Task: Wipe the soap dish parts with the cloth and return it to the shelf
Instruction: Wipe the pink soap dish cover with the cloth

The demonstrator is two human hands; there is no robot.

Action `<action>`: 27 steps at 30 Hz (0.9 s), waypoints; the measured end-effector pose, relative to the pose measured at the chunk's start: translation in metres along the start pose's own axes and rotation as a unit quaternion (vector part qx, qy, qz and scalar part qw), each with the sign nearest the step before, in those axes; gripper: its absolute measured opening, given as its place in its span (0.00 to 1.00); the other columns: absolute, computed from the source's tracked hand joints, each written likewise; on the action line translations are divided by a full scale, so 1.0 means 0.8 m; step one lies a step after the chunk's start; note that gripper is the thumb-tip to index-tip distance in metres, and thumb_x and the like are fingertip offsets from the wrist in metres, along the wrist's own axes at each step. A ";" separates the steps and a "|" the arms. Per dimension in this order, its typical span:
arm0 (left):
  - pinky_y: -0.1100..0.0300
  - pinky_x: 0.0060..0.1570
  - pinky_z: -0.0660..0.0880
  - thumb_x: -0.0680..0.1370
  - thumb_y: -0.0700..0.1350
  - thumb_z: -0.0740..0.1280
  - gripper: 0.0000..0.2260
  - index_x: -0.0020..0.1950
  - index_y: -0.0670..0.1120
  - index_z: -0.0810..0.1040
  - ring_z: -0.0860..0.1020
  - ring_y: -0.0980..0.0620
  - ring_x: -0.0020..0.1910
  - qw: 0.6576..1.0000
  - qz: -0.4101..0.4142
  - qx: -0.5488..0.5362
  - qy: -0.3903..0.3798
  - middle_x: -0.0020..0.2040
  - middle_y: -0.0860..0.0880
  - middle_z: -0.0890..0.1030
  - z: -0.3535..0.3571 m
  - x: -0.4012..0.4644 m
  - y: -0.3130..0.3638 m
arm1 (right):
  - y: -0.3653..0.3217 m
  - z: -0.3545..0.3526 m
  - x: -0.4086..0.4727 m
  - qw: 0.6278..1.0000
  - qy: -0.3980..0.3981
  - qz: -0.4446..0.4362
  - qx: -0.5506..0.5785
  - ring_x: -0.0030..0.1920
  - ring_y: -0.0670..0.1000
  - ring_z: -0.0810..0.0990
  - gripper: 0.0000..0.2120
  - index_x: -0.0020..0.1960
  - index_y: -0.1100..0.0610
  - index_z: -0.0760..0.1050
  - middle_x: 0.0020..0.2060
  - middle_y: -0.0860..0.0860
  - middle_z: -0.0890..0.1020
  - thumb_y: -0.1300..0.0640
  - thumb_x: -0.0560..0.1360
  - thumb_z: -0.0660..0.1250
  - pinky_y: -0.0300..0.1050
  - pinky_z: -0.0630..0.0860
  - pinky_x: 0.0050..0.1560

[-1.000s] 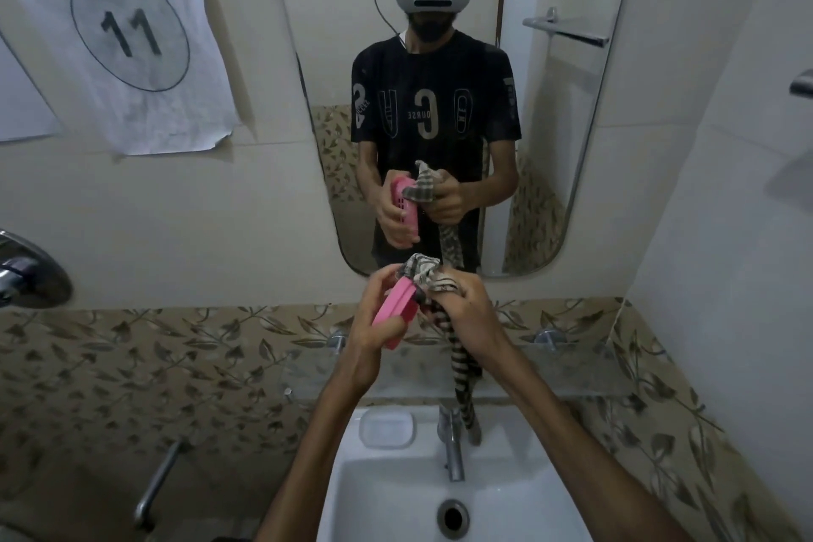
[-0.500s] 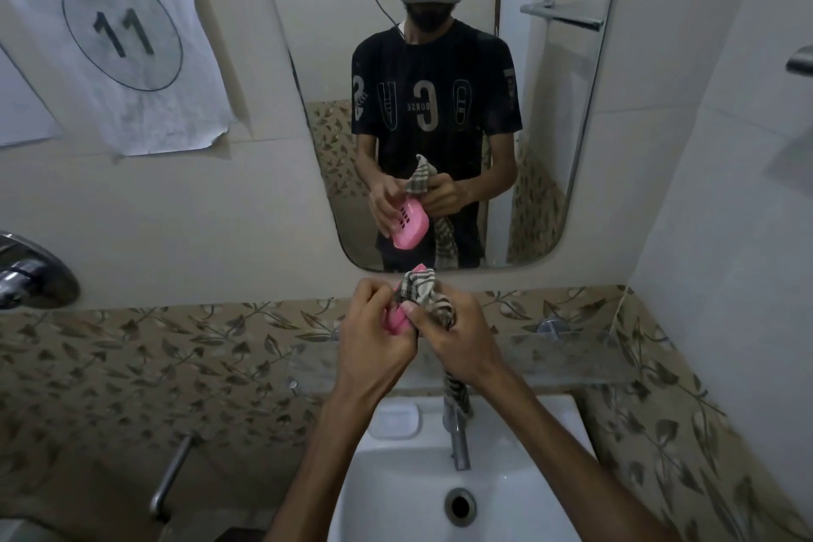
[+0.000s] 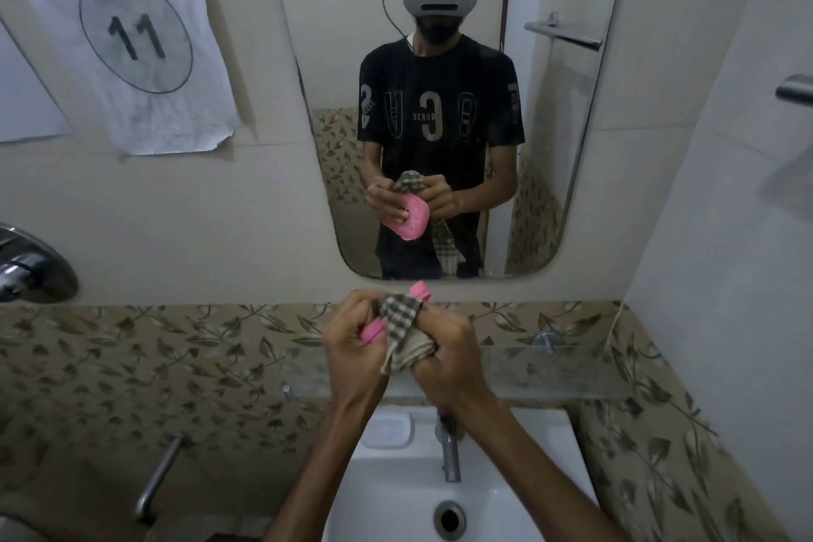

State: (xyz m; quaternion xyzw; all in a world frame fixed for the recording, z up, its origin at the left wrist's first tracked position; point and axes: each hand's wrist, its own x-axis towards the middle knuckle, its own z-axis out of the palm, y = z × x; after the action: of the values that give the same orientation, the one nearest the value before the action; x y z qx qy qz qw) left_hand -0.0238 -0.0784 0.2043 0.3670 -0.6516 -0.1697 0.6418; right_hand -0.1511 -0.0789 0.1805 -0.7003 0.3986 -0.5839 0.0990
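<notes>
My left hand (image 3: 352, 339) grips a pink soap dish part (image 3: 374, 328), mostly hidden by fingers and cloth; its pink tip pokes out above. My right hand (image 3: 448, 343) holds a bunched checked cloth (image 3: 402, 332) pressed against the pink part. Both hands are held together above the basin, in front of the glass shelf (image 3: 554, 370). The mirror (image 3: 440, 101) shows the pink part's slotted oval face and the cloth's tail hanging down.
A white sink (image 3: 506, 497) with a chrome tap (image 3: 449, 451) and drain lies below my hands. A moulded soap recess (image 3: 389, 429) sits left of the tap. A chrome handle (image 3: 156, 480) juts out lower left, and a round chrome fitting (image 3: 26, 266) at far left.
The pink part has turned in my left hand from edge-on to face towards the mirror. The cloth has bunched over its top. My view has tilted slightly.
</notes>
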 end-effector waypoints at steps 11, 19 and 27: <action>0.55 0.40 0.79 0.74 0.37 0.74 0.03 0.47 0.42 0.85 0.82 0.48 0.40 0.996 -0.077 -0.030 0.013 0.42 0.48 0.85 0.000 0.007 0.004 | 0.015 -0.001 0.018 0.994 0.077 0.081 0.011 0.42 0.43 0.83 0.12 0.59 0.56 0.86 0.47 0.49 0.87 0.66 0.79 0.68 0.46 0.80 0.41; 0.57 0.42 0.82 0.72 0.40 0.72 0.08 0.51 0.45 0.85 0.84 0.52 0.45 0.995 -0.084 -0.035 0.029 0.45 0.49 0.86 -0.007 0.000 0.005 | 0.017 -0.005 0.022 0.975 0.085 0.201 0.044 0.32 0.44 0.74 0.13 0.39 0.47 0.82 0.32 0.44 0.80 0.59 0.78 0.64 0.48 0.72 0.34; 0.62 0.42 0.81 0.71 0.43 0.70 0.11 0.51 0.44 0.86 0.84 0.55 0.44 0.993 -0.087 -0.077 0.027 0.45 0.54 0.87 -0.012 0.008 0.008 | 0.015 -0.018 0.046 0.864 -0.009 0.395 0.311 0.26 0.48 0.70 0.21 0.51 0.59 0.83 0.29 0.51 0.76 0.40 0.75 0.71 0.40 0.66 0.27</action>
State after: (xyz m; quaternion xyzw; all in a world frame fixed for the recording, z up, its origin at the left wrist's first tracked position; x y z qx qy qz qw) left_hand -0.0160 -0.0758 0.2146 0.3763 -0.5844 -0.2649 0.6684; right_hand -0.1690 -0.1068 0.2044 -0.4223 0.4387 -0.5833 0.5376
